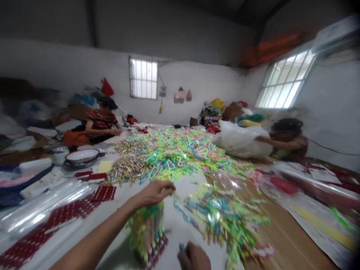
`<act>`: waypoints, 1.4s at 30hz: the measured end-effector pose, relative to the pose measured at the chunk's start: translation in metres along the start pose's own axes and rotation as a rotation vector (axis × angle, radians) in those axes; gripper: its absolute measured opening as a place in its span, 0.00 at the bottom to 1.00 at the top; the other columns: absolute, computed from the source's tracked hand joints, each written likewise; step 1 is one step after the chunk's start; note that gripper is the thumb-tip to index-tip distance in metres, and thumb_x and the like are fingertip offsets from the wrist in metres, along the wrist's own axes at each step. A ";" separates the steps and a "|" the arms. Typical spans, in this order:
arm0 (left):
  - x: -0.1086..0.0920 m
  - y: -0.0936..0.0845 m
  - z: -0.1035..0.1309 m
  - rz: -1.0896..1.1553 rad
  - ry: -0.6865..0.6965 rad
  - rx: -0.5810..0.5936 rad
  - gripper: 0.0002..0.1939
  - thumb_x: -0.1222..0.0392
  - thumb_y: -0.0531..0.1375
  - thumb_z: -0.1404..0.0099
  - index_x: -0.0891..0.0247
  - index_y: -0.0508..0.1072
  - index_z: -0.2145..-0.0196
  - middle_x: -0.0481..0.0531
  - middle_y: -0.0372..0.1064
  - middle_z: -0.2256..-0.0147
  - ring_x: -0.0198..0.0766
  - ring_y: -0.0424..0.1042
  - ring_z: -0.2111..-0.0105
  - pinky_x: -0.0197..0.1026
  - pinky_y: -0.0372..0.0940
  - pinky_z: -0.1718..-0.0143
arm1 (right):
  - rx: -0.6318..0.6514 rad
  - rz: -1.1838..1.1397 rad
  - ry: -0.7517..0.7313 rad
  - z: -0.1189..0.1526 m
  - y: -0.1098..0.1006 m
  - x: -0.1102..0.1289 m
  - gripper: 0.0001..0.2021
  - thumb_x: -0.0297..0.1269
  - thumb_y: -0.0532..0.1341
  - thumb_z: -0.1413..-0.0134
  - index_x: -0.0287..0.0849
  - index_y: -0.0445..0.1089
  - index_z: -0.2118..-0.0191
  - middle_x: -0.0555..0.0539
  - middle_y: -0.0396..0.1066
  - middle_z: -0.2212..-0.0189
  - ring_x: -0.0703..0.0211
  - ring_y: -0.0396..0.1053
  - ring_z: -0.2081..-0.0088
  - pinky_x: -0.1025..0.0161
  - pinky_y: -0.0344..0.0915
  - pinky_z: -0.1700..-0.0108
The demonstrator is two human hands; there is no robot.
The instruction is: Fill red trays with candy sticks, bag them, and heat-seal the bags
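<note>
My left hand [159, 191] reaches over the white table surface, its fingers bent together near the edge of the big pile. What its fingertips hold, if anything, is too blurred to tell. Below that hand stands a bunch of small green, yellow and pink plastic pieces [149, 228], lined up along a dark red card with white dots [160, 247]. Closed at the bottom edge is my right hand [194, 257], with a small blue spot at its fingers that I cannot identify. A loose heap of similar bright plastic pieces [222, 210] lies to its upper right.
A large pile of bright pieces [180, 150] covers the table's middle. Clear plastic wrap [47, 206] and dotted red cards [102, 193] lie left, near a bowl [83, 154]. One person [102, 122] sits left; another [289, 140] handles a white sack [244, 140] at right.
</note>
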State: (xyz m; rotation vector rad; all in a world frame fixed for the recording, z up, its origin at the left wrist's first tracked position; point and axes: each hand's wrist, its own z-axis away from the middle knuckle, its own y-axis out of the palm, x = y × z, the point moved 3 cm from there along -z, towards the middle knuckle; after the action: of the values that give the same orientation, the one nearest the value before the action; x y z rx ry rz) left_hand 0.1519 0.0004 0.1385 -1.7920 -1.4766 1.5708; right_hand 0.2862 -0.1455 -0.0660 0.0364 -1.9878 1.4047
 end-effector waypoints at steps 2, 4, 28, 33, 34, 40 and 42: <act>-0.018 0.000 0.007 0.010 -0.057 -0.092 0.15 0.56 0.52 0.36 0.61 0.74 0.57 0.51 0.76 0.65 0.39 0.73 0.64 0.38 0.63 0.62 | 0.075 0.048 0.071 0.011 -0.014 -0.003 0.09 0.41 0.57 0.49 0.44 0.71 0.72 0.44 0.74 0.73 0.52 0.71 0.69 0.61 0.61 0.68; -0.033 0.010 0.016 -0.063 -0.169 -0.096 0.16 0.56 0.51 0.36 0.61 0.72 0.55 0.51 0.74 0.70 0.40 0.72 0.69 0.39 0.62 0.66 | 0.110 -0.054 0.133 0.015 -0.039 -0.004 0.11 0.43 0.59 0.48 0.41 0.71 0.67 0.43 0.73 0.72 0.52 0.70 0.68 0.62 0.61 0.67; 0.018 0.198 0.066 0.215 -0.554 0.078 0.10 0.63 0.56 0.39 0.68 0.69 0.59 0.55 0.71 0.67 0.40 0.71 0.64 0.40 0.64 0.63 | -0.230 -0.712 0.214 0.026 -0.061 -0.016 0.17 0.52 0.60 0.50 0.42 0.61 0.76 0.55 0.60 0.84 0.63 0.61 0.79 0.67 0.59 0.77; 0.009 0.189 0.088 0.963 -0.625 -0.097 0.20 0.52 0.62 0.44 0.68 0.69 0.58 0.50 0.70 0.72 0.34 0.69 0.73 0.36 0.62 0.71 | -0.216 -0.855 0.085 0.021 -0.070 0.008 0.13 0.46 0.62 0.51 0.41 0.67 0.66 0.50 0.69 0.73 0.60 0.68 0.71 0.64 0.68 0.70; 0.007 0.188 0.090 1.027 -0.625 -0.118 0.21 0.51 0.63 0.45 0.67 0.69 0.58 0.50 0.71 0.72 0.33 0.69 0.73 0.36 0.62 0.71 | -0.211 -0.857 0.084 0.019 -0.070 0.011 0.12 0.46 0.63 0.51 0.42 0.66 0.67 0.50 0.69 0.73 0.60 0.68 0.71 0.63 0.69 0.69; 0.000 0.187 0.090 1.119 -0.592 -0.121 0.23 0.48 0.66 0.47 0.67 0.70 0.60 0.49 0.70 0.76 0.33 0.67 0.75 0.35 0.60 0.72 | -0.242 -0.839 0.099 0.017 -0.071 0.016 0.12 0.45 0.63 0.52 0.43 0.63 0.72 0.53 0.65 0.77 0.61 0.69 0.75 0.64 0.69 0.72; -0.002 0.186 0.089 1.123 -0.616 -0.135 0.24 0.47 0.66 0.49 0.66 0.69 0.60 0.48 0.71 0.75 0.32 0.66 0.76 0.35 0.60 0.72 | -0.214 -0.819 0.081 0.017 -0.071 0.015 0.11 0.45 0.62 0.51 0.43 0.63 0.71 0.52 0.66 0.76 0.61 0.70 0.74 0.64 0.68 0.72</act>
State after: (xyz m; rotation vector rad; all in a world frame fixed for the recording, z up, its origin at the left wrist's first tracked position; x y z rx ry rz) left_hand 0.1617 -0.1087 -0.0365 -2.5681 -0.6883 2.7737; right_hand 0.2939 -0.1837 -0.0027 0.6124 -1.7307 0.6519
